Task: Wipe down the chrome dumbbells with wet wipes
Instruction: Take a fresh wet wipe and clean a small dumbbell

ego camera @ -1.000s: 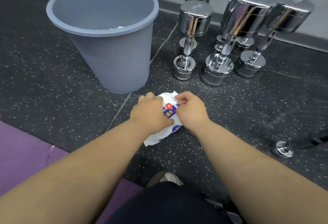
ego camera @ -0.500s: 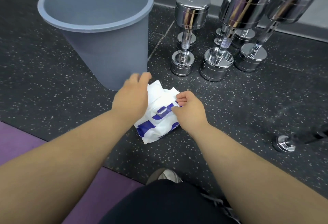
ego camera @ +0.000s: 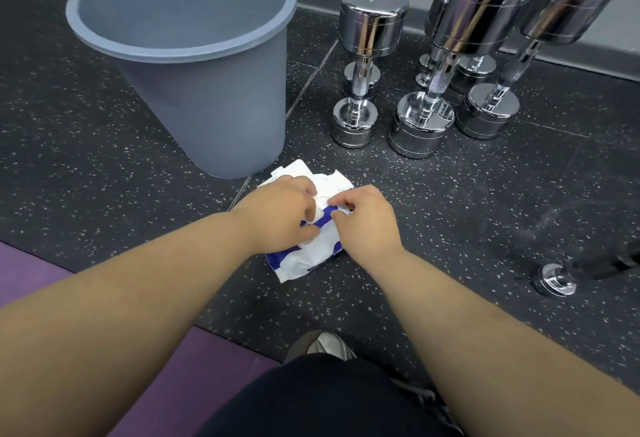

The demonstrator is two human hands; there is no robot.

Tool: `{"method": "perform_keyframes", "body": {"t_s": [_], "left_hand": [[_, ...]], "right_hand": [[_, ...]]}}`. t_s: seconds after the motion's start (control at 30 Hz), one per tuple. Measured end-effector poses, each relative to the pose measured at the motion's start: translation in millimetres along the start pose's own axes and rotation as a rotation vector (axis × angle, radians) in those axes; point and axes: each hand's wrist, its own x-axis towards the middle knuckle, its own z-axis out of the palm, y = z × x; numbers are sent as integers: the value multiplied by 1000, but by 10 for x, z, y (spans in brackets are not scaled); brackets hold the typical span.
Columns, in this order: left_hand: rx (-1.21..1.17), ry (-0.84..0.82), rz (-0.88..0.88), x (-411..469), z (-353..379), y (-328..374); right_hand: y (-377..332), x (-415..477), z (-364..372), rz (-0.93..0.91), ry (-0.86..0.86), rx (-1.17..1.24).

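Moved inward, the left hand point(ego camera: 277, 216) now pinches the wet wipes pack point(ego camera: 301, 263) at its middle. Right hand point(ego camera: 367, 220), fingers curled, pinches the pack beside it.

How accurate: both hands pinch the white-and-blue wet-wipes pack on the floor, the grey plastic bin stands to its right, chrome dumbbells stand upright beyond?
One error: the head view shows the grey plastic bin beyond and left of the white-and-blue wet-wipes pack, not right. The left hand and right hand do pinch it; the chrome dumbbells stand upright beyond.
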Motion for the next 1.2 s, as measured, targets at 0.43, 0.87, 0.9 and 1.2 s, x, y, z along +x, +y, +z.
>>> {"method": "perform_keyframes", "body": {"t_s": [0.43, 0.87, 0.9, 1.2], "left_hand": [[-306, 240, -67, -196, 116, -127], [-341, 263, -71, -195, 145, -136], [-338, 279, -63, -192, 139, -125], [-278, 296, 7, -251, 133, -61]], "right_hand": [[-403, 45, 56, -72, -208, -532], [-436, 148, 143, -5, -251, -519], [-401, 162, 104, -12, -249, -472], [-339, 168, -261, 1, -356, 21]]}}
